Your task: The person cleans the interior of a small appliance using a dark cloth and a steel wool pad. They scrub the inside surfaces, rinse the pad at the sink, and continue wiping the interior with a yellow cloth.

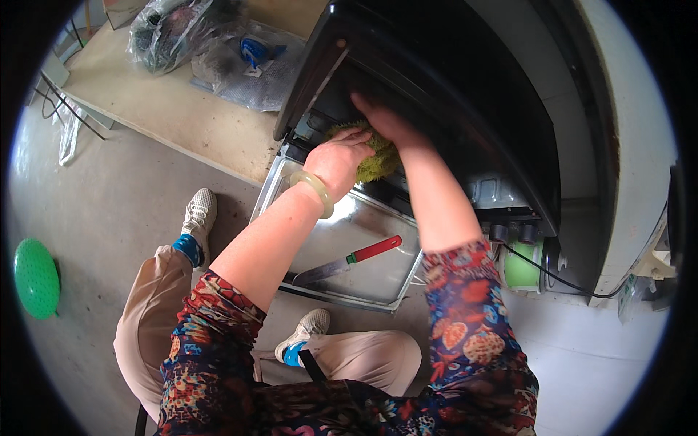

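My left hand (pixel 337 163), with a pale bangle at the wrist, lies on a fuzzy yellow-green cloth (pixel 381 161) inside the opening of a black oven (pixel 463 71). Its fingers press against the cloth's upper side. My right hand (pixel 384 120) reaches deeper into the dark interior, just behind the cloth; whether it touches the cloth or what its fingers hold cannot be made out. Below the hands, the lowered oven door (pixel 376 272) shows its metal-framed inner face. A knife with a red handle (pixel 376 249) lies on that door, its blade pointing left.
A wooden board shelf (pixel 163 114) at the upper left bears plastic-wrapped items (pixel 169 38) and a blue object (pixel 254 52). A green container (pixel 521 267) and a black cable (pixel 551 275) are beside the oven. A green balloon (pixel 36 278) rests on the floor at the far left.
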Tool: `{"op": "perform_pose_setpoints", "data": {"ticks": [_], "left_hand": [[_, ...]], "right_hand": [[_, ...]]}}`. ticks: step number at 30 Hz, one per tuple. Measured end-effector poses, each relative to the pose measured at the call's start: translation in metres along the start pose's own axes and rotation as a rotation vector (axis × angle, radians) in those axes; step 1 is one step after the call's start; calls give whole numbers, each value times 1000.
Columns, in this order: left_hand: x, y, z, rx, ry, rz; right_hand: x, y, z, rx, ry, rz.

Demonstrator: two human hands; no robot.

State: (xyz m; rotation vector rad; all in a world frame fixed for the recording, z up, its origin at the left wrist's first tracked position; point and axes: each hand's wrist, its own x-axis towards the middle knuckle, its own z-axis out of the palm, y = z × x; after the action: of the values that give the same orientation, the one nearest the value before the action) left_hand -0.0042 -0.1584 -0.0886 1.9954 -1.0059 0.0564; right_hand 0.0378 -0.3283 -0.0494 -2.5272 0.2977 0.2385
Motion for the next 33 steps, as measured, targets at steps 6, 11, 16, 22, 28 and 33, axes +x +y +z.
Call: {"op": "perform_pose_setpoints", "data": {"ticks": [6,11,16,22,28,33], "left_hand": [[1,3,-4,22,-101,-14],[-2,0,1,7,3,23],[3,3,0,-9,-43,33],[0,2,2,-13,-17,7],[1,3,2,-35,-41,22],[0,-2,3,-7,-15,23]], "right_hand": [[-9,32,7,-39,-48,-229],[-10,-17,-1,-6,50,-166],[-1,20,-4,-120,33,-282],[5,10,-4,-121,37,-207],[-8,35,-2,-211,-5,-318],[11,2,3,-38,46,-225]]}}
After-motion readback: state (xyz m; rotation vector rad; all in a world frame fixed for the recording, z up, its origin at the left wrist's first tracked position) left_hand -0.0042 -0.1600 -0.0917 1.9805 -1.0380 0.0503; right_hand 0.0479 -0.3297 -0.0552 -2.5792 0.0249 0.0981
